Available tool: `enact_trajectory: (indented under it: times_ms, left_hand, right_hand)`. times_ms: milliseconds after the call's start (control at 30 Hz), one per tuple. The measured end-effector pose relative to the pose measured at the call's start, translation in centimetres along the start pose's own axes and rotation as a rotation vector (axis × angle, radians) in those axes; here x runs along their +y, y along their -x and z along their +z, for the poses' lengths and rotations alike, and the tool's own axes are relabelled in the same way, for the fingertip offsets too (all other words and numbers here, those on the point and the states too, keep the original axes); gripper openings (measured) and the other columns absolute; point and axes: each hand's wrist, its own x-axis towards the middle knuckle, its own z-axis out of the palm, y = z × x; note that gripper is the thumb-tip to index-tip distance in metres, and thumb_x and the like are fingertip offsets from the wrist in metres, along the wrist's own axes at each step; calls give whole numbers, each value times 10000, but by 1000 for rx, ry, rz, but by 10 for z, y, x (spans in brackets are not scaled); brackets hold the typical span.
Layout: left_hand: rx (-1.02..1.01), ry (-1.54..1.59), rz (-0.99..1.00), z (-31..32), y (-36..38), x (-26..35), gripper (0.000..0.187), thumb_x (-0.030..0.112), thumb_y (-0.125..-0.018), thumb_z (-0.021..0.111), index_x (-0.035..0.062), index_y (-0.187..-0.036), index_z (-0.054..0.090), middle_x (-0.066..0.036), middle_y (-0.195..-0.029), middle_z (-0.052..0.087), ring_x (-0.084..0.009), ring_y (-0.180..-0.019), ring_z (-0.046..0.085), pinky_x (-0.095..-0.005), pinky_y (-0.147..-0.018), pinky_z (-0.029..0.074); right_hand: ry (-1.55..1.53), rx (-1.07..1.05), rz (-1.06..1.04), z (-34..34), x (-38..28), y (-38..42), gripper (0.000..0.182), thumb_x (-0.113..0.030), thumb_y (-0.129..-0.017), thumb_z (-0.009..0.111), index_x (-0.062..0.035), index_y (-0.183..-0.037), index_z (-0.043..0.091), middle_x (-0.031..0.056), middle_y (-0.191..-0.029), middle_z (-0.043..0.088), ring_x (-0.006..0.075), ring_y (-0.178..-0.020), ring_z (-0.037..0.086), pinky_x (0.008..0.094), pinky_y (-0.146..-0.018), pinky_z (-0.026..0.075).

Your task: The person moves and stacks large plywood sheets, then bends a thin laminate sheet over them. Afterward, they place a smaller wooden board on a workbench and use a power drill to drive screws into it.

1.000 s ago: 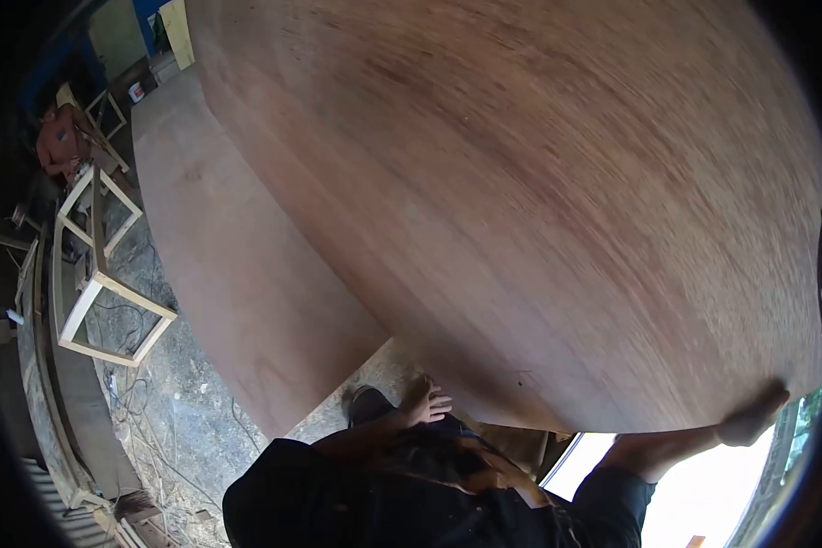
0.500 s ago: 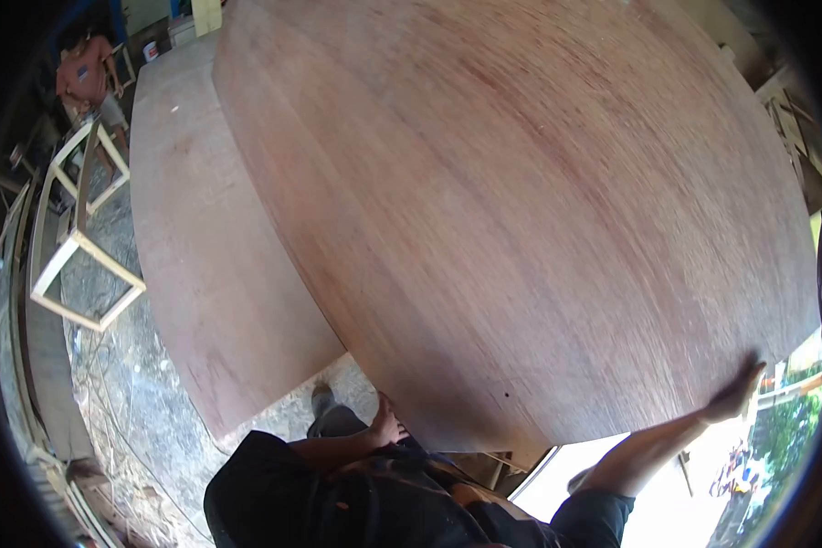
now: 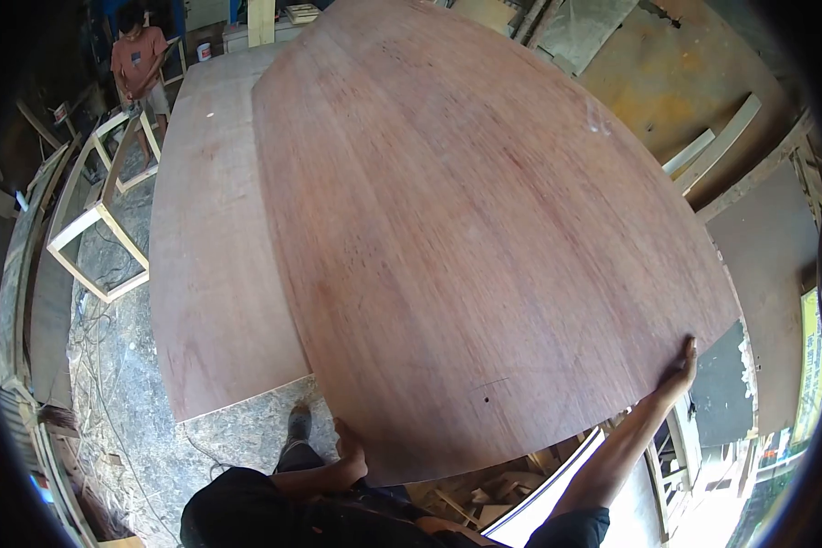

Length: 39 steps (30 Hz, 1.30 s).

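Note:
A large reddish-brown plywood sheet (image 3: 484, 228) fills the middle of the view, with a small dark hole near its close edge. My left hand (image 3: 349, 447) grips its near left corner, thumb on the top face and the other fingers hidden. On the right side edge, my right hand (image 3: 681, 370) is closed round the sheet, its underside fingers out of sight. A second plywood sheet (image 3: 215, 247) lies to the left, partly covered by the first.
A person in a pinkish shirt (image 3: 139, 59) stands at the back left by a wooden frame (image 3: 100, 215). Boards (image 3: 763, 265) lean along the right side. Scrap wood (image 3: 493, 489) lies below the sheet's near edge. A cable runs across the floor (image 3: 123, 393).
The held sheet and both hands have shifted left in view, and more of the right-hand wall shows. The person at the back now bends over the wooden frame.

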Motion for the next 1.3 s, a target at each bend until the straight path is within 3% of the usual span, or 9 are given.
enact_trajectory:
  times_ms: [233, 500, 633, 867, 967, 1033, 1067, 1200, 1300]
  left_hand:
    - [167, -95, 16, 14, -1, 28, 831, 676, -839, 197, 14, -1325, 322, -152, -1287, 434, -285, -1170, 435, -389, -968, 357]
    - [372, -194, 108, -44, 1, 92, 821, 663, -848, 212, -2, -1309, 354, -167, -1251, 473, -289, -1137, 473, -385, -945, 382]
    - [445, -412, 291, -90, -8, 140, 826, 644, -854, 258, -68, -1235, 429, -209, -1217, 492, -272, -1124, 491, -334, -930, 388]
    - [511, -302, 348, -45, 41, 222, 744, 580, -884, 299, -48, -1272, 394, -193, -1243, 476, -264, -1140, 471, -337, -959, 358]
    - [649, -573, 376, -51, 21, 237, 720, 560, -897, 287, -41, -1282, 385, -194, -1247, 472, -267, -1156, 456, -332, -981, 334]
    - [610, -499, 420, -64, -5, 241, 716, 552, -902, 286, -43, -1293, 367, -190, -1263, 459, -259, -1177, 433, -323, -995, 312]
    - [594, -441, 421, -73, -17, 232, 714, 547, -904, 285, -44, -1299, 358, -189, -1271, 452, -255, -1188, 422, -318, -1003, 301]
    - [564, -428, 525, -62, -31, 250, 723, 530, -910, 306, -85, -1291, 334, -177, -1275, 445, -233, -1179, 426, -305, -994, 312]
    - [428, -332, 416, -77, -59, 286, 669, 499, -926, 287, -50, -1304, 344, -167, -1282, 438, -223, -1184, 416, -317, -1001, 299]
  right_hand:
    - [30, 17, 136, 18, 42, 5, 370, -273, -825, 549, 13, -1055, 598, 85, -1108, 568, 158, -1090, 461, 292, -995, 264]
    - [-152, 40, 422, 35, 152, 36, 393, -292, -814, 520, -9, -1079, 578, 74, -1123, 541, 179, -1094, 454, 316, -994, 285]
    - [-220, 41, 591, 49, 200, 63, 346, -303, -819, 514, -40, -1030, 592, 76, -1099, 546, 190, -1091, 460, 332, -974, 322]
    - [-183, 114, 801, 40, 320, 122, 331, -291, -866, 470, -36, -1048, 576, 59, -1087, 560, 182, -1073, 489, 299, -973, 330]
    - [-286, 234, 802, 45, 368, 142, 338, -321, -905, 446, -49, -1057, 575, 40, -1040, 578, 141, -1010, 514, 265, -891, 380]
    - [-177, 273, 868, 73, 316, 148, 328, -336, -911, 448, -65, -1036, 582, -3, -971, 597, 77, -871, 550, 218, -743, 429]
    - [-199, 265, 834, 68, 338, 148, 323, -339, -908, 449, -74, -1024, 592, -22, -927, 603, 55, -778, 554, 191, -661, 431]
    - [-62, 224, 840, 106, 338, 155, 321, -345, -900, 458, -79, -1005, 603, -30, -875, 605, 54, -707, 539, 183, -594, 422]
    - [-99, 243, 886, 141, 377, 146, 324, -348, -900, 456, -79, -1000, 606, -33, -850, 601, 59, -681, 531, 182, -573, 418]
